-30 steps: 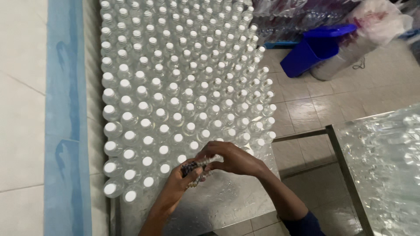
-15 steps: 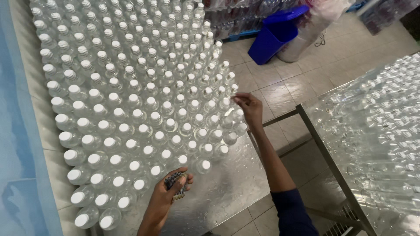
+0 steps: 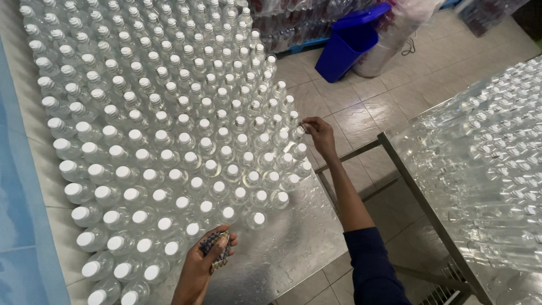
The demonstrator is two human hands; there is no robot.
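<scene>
Many clear plastic bottles with white caps [image 3: 169, 141] stand packed in rows on a metal table [image 3: 293, 248]. My left hand [image 3: 206, 260] is near the table's front edge and holds a small stack of dark seal bands [image 3: 217, 248]. My right hand [image 3: 319, 134] reaches out to the right edge of the rows, fingers pinched at the cap of one bottle [image 3: 298, 131]. Whether a band sits between those fingers is too small to tell.
A second metal table [image 3: 418, 169] on the right carries clear bottles lying on their sides [image 3: 491, 164]. A blue bin [image 3: 350, 39] and wrapped bottle packs [image 3: 293, 22] stand on the tiled floor behind. A blue strip runs along the left wall [image 3: 17, 214].
My hands were together over the seal bands near the front. My right hand has since moved out to the right edge of the rows and stays at a bottle cap; my left keeps the bands.
</scene>
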